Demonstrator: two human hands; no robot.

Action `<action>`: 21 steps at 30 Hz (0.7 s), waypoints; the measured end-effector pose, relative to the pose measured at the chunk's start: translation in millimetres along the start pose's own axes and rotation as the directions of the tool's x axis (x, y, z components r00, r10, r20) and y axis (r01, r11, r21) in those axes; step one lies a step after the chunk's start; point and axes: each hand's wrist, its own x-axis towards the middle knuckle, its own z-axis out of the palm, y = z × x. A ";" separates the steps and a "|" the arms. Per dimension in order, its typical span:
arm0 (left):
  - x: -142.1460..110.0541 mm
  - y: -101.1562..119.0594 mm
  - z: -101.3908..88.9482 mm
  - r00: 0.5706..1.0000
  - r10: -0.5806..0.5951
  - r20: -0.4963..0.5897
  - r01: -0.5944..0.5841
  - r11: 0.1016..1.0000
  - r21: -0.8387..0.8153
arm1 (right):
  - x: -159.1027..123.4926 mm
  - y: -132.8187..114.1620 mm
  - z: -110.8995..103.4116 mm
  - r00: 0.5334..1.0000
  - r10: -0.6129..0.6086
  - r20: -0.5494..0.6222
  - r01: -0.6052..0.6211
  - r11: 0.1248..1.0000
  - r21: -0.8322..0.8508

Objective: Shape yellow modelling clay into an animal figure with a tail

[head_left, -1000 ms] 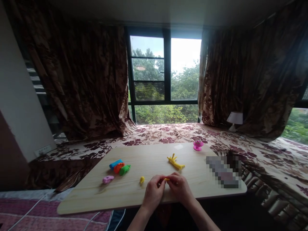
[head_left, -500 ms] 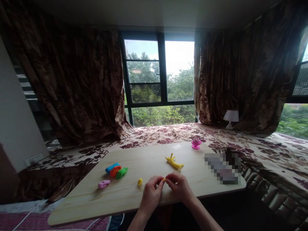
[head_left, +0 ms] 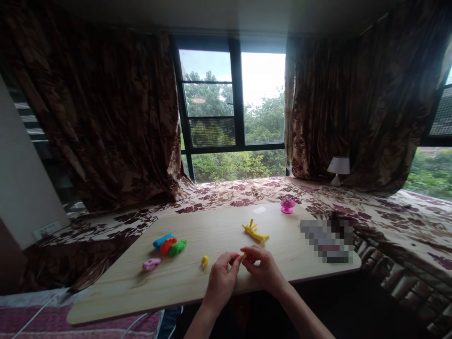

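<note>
Above the near edge of a pale worktop (head_left: 176,287), the right hand (head_left: 263,268) pinches a small yellow piece (head_left: 243,256). The left hand (head_left: 221,278) meets it, fingertips drawn close; whether they grip is unclear. A light, even pinch should best spare the soft-looking piece, with both hands kept low and clear of the yellow lump (head_left: 205,260) beside the left hand and the branched yellow figure (head_left: 256,232) beyond the right.

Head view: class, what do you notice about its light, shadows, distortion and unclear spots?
In the head view, the window's right pane is blown out white, the curtains sink into shadow, and a soft shadow lies by the pink piece; also in the head view, wide-angle stretching slants the sides, and a pixelated patch hides detail.
</note>
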 end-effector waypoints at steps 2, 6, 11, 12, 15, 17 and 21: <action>0.0 -0.4 0.5 1.000 0.009 0.010 -0.010 1.000 0.006 | -0.4 -0.6 -0.5 1.000 -0.008 0.015 0.008 1.000 -0.012; 0.5 -1.9 1.4 0.999 0.023 0.035 -0.024 0.999 0.024 | -0.5 -0.9 -1.3 1.000 -0.004 0.022 0.006 0.997 -0.073; 1.4 -3.2 1.1 0.998 0.043 0.042 -0.046 0.995 0.084 | 1.1 -3.4 -5.3 0.999 -0.016 0.050 0.025 0.981 -0.192; 0.6 -3.5 0.4 0.998 0.050 0.035 -0.053 0.993 0.105 | 1.0 -4.2 -8.2 0.998 -0.023 0.062 0.036 0.974 -0.224; -6.7 -5.6 -2.1 0.998 0.070 -0.004 -0.068 0.983 0.173 | -2.8 -6.1 -22.3 0.992 -0.040 0.122 0.078 0.941 -0.329; -14.5 -8.0 -3.2 0.995 0.098 -0.002 -0.094 0.961 0.259 | -8.1 -7.4 -33.1 0.983 -0.037 0.179 0.106 0.915 -0.390; -26.6 -11.5 -3.3 0.984 0.172 0.053 -0.177 0.869 0.461 | -18.6 -12.1 -44.8 0.966 -0.002 0.259 0.129 0.870 -0.475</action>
